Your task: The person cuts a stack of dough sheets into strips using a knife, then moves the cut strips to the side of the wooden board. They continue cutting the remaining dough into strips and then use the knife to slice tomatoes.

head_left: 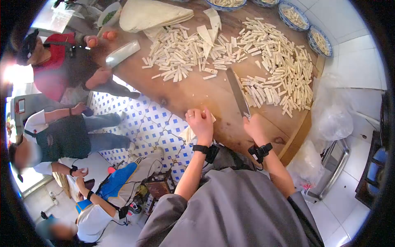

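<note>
My right hand (pixel 254 126) is closed around the handle of a long kitchen knife (pixel 236 91), whose blade lies along the edge of a pile of cut strips. The fingers of my left hand (pixel 200 124) are curled on a pale piece of flatbread (pixel 188 135), which sticks out below the hand over the table's near edge. Ahead, many flatbread strips (pixel 284 61) are spread at the right, and another heap of strips (pixel 175 53) lies further left. Larger uncut flatbread pieces (pixel 205 35) rest on that heap.
A stack of flatbread sheets (pixel 154 15) lies at the back of the wooden table (pixel 181 92). Patterned bowls (pixel 293 16) of strips line the far right edge. A broad cleaver (pixel 123 53) is at the left, near a person in red. Plastic bags (pixel 333 119) hang at the right.
</note>
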The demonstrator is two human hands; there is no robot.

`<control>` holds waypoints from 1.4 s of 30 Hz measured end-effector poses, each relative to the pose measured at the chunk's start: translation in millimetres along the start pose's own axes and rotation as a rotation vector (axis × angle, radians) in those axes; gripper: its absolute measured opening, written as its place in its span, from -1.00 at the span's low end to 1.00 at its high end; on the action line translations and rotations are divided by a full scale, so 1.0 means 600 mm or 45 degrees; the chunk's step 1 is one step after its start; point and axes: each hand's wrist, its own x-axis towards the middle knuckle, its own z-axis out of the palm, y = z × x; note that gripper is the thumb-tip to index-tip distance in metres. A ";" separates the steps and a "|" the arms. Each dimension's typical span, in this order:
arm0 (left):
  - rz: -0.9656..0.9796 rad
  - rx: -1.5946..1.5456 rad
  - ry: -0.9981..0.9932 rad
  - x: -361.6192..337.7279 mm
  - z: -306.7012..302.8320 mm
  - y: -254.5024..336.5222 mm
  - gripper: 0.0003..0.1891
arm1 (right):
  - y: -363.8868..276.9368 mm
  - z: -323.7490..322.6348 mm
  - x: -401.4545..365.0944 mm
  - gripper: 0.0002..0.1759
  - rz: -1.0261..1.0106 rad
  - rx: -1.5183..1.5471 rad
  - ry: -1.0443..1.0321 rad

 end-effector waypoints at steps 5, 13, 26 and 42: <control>0.042 0.134 -0.197 0.002 -0.021 0.010 -0.71 | 0.028 0.010 0.011 -0.60 0.021 0.053 0.003; 0.241 0.195 -0.821 0.009 -0.075 -0.020 -0.47 | 0.035 0.008 0.017 -0.59 -0.043 0.010 -0.009; 0.240 0.213 -0.778 0.030 -0.012 -0.019 -0.37 | -0.010 0.003 -0.016 -0.55 -0.149 0.041 -0.024; 0.112 0.216 -0.149 0.049 0.039 0.030 -0.86 | -0.052 -0.023 -0.099 -0.65 -0.373 -0.084 0.051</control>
